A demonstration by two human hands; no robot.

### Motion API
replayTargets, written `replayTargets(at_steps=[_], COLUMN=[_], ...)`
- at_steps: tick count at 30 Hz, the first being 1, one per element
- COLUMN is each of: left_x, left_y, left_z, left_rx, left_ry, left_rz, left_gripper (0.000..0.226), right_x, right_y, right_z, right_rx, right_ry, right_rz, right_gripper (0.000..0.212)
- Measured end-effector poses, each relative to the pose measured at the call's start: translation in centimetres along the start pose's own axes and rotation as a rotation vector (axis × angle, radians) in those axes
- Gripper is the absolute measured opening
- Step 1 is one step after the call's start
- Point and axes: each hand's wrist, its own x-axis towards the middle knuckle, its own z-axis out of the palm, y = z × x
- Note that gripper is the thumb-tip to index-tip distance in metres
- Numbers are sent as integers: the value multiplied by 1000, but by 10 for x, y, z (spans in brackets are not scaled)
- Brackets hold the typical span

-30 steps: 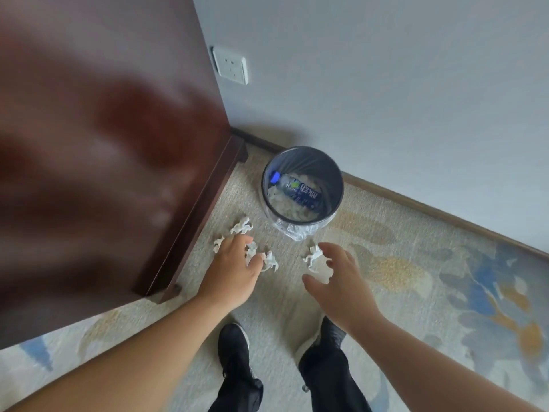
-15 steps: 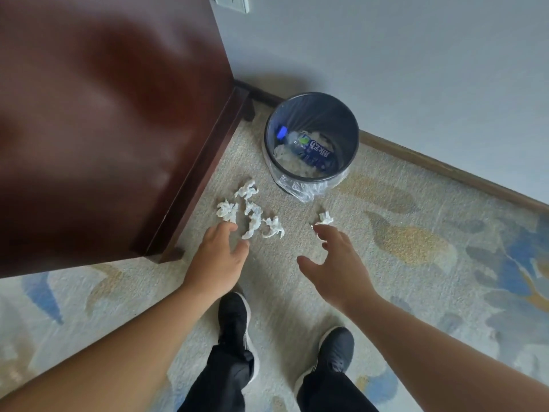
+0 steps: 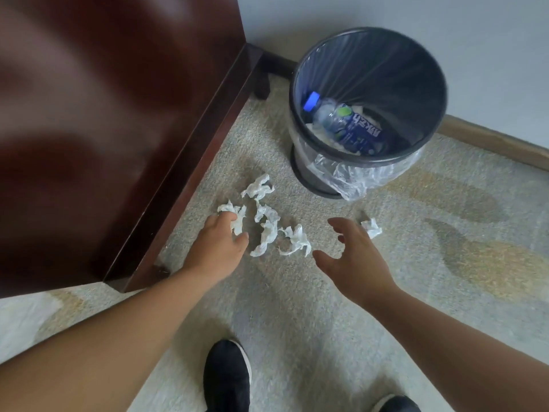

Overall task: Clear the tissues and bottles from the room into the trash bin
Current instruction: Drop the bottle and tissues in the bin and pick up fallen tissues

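Note:
Several crumpled white tissues (image 3: 266,233) lie on the carpet in front of a black trash bin (image 3: 371,159) lined with a clear bag. Inside the bin lies a blue-capped plastic bottle (image 3: 347,129) on top of more tissue. My left hand (image 3: 219,248) reaches to the leftmost tissue (image 3: 237,223); its fingertips touch it and the thumb lies beside it. My right hand (image 3: 353,257) hovers with spread fingers between the cluster and a single tissue (image 3: 372,228) just past its fingertips. It holds nothing.
A dark wooden piece of furniture (image 3: 118,114) fills the left side, its base edge running next to the tissues. A grey wall with a wooden baseboard (image 3: 490,141) stands behind the bin. My black shoes (image 3: 227,379) are on the patterned carpet below.
The view has dropped closer to the floor. My left hand has moved forward onto the leftmost tissue. My right hand has shifted left, off the single tissue.

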Motion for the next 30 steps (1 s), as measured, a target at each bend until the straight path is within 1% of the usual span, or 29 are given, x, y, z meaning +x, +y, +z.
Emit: replayTargets(at_steps=[5,12,14,20,22,24,28,30], left_x=[54,93,101,112,115,118,121,122], left_y=[-26,-51,-59,-69,-69,-67,-62,-64], left_z=[23,38,39,44,51,56,62,63], left_rx=[45,154,172,236,275,296,316,344], left_ry=[38,58,35,-72,-103,-110,-69,-67], left_rz=[28,55,42,35,42,56,82,83], left_gripper=[46,48,52,73,75,70,46,45], right_x=[44,70,73,70,68,67,66,66], right_y=[19,34,35,35,39,45,52,53], right_z=[34,58,59,53,51,50,52,54], right_rx=[-21,-43,-47,-47,-50,-46,-40,-38], right_ry=[20,42,45,56,64,75,90,88], right_rz=[-47,-75,-81,-83,-76,-67,-50,-49], right_gripper=[65,63,61,61,61,62,62,61])
